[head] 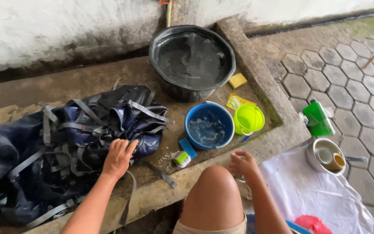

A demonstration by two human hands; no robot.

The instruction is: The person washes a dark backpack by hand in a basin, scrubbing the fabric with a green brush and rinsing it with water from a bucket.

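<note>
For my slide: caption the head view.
Left hand rests on a wet dark backpack; scrub brush and blue bucket nearby.

You face a stained white wall point(44, 30) beyond a wet concrete slab point(78, 80) with a raised curb point(256, 69). Right of the curb, grey hexagonal pavers point(360, 86) run under even daylight.
</note>
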